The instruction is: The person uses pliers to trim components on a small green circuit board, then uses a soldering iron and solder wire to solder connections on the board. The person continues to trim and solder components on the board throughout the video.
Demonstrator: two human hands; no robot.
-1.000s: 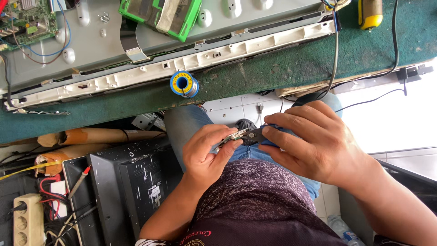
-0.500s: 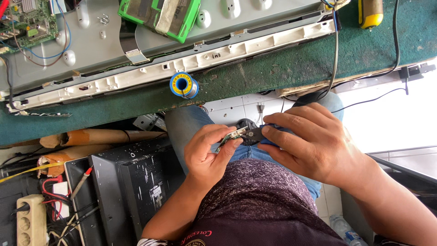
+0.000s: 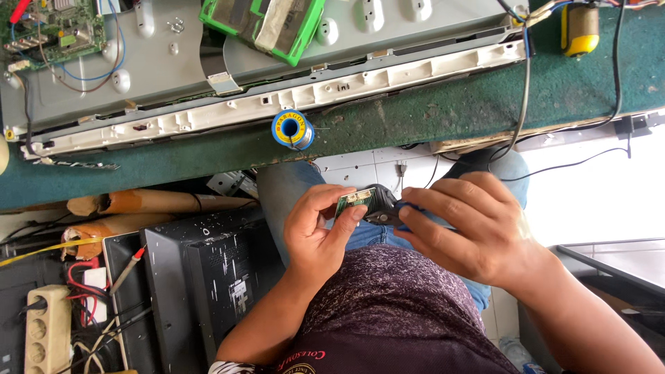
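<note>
1. Both our hands work below the solder spool [image 3: 292, 129], over the lap.
2. Our left hand [image 3: 315, 232] pinches a small green circuit board [image 3: 354, 202].
3. Our right hand [image 3: 471, 225] clasps blue-handled pliers [image 3: 395, 213] touching that board.

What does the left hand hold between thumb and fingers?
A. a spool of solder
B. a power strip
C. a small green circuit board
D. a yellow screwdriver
C: the left hand pinches a small green circuit board by its edge, while the solder spool lies apart on the green bench.
</note>
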